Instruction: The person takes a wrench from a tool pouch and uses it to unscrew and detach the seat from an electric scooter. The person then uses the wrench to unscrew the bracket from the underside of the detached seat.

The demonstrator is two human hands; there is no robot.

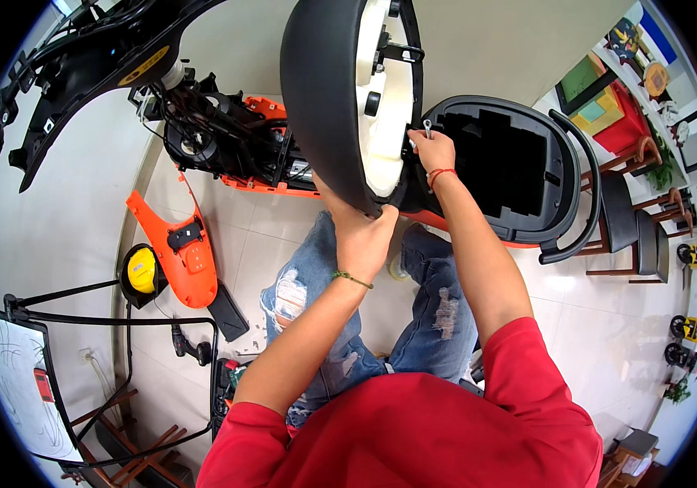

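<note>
A black scooter seat stands tilted up, its pale underside facing right. My left hand grips the seat's lower end, fingers wrapped behind it. My right hand holds a small metal wrench, its ring-shaped head showing above the fingers. That hand is beside the underside, close to where the seat meets the scooter body; the wrench's other end and any fastener there are hidden. To the right lies the open black under-seat compartment with a curved grab rail around its rear.
On the left, the scooter's front frame shows bare wiring. An orange body panel, a yellow helmet and a cordless drill are on the floor. A whiteboard stand is at lower left, chairs at right.
</note>
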